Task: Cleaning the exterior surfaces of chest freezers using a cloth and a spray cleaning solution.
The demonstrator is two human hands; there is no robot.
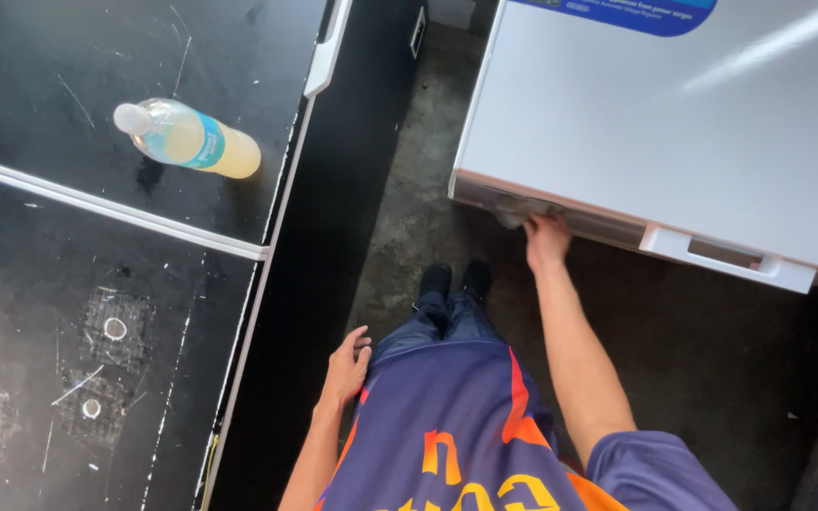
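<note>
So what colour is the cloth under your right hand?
Grey, seen in the head view: the cloth under the right hand.

Hands: two, the left hand (347,364) hanging by the hip and the right hand (546,238) at the freezer's edge
Clear plastic bottles of pale yellow drink with white caps: one (188,139)
White chest freezers with flat lids: one (674,123)
Grey cloths: one (515,213)
White recessed lid handles: one (726,255)
Black glass-topped surfaces: one (68,284)
Black shoes: two (456,279)
</note>
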